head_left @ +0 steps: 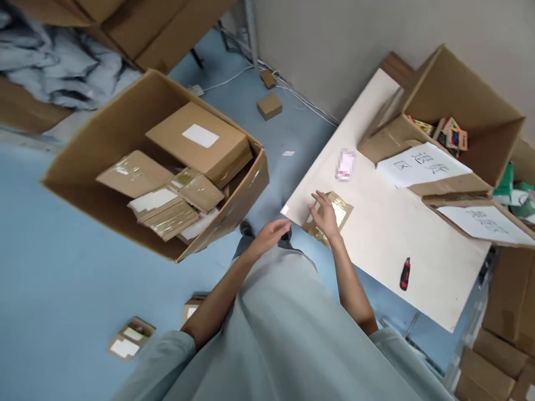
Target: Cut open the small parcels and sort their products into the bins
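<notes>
A small flat cardboard parcel (339, 211) wrapped in clear tape lies at the near corner of a white table (388, 245). My right hand (324, 214) hovers over its left part with fingers spread, touching or just above it, holding nothing. Just off the table's corner, my left hand (271, 233) hangs in the air with fingers loosely curled and nothing visible in them. A large open carton (125, 120) full of similar taped parcels stands on the blue floor to the left.
A red-and-black utility knife (405, 274) lies on the table near its front edge. Two open cartons with paper labels (422, 164) (485, 221) sit at the table's far side. Small parcels (129, 337) (270, 106) lie scattered on the floor. More boxes stack at lower right (497, 356).
</notes>
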{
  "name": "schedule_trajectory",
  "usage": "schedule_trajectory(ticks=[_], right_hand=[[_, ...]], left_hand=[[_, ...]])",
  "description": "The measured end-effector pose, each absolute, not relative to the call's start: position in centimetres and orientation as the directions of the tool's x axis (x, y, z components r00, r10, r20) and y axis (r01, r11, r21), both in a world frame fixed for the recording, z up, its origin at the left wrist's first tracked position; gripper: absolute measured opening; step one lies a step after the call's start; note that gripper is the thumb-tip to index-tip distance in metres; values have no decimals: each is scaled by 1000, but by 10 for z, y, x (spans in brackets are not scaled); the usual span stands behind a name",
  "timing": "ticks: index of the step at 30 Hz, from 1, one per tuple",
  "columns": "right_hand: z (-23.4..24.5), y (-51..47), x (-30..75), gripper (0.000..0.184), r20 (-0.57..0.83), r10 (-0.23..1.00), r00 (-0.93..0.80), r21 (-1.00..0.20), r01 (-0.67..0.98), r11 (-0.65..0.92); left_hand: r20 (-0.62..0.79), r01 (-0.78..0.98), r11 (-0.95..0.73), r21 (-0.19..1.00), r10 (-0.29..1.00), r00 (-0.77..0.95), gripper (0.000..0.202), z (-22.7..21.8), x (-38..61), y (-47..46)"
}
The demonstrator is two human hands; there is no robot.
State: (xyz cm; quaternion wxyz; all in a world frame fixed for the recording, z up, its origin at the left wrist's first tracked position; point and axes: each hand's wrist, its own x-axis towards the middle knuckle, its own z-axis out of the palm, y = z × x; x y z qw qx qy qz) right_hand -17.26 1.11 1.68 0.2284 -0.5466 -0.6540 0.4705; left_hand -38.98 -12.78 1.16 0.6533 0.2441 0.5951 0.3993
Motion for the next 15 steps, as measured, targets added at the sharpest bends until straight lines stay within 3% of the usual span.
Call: schedule_trajectory(ticks=[5,9,12,15], right_hand=[[20,-17,-282,44,-254,797,-548,-904,427,6],[6,-42,-372,43,-282,648,-707,-903,424,70],[-11,-63,-442,46,-347,532,-772,-882,461,94],[-27,-84,-510,49,-421,432,-797,-857,506,98]], left_hand=[[-474,-243,407,881,759,-447,65,18,-496,-181],[-326,-143,337,931,587,-741,63,17,-579,-239],[-261,-103,367,924,412,-873,64,4,-628,-277],[-282,-114,440,891,339,-898,67,-18,-661,-298]])
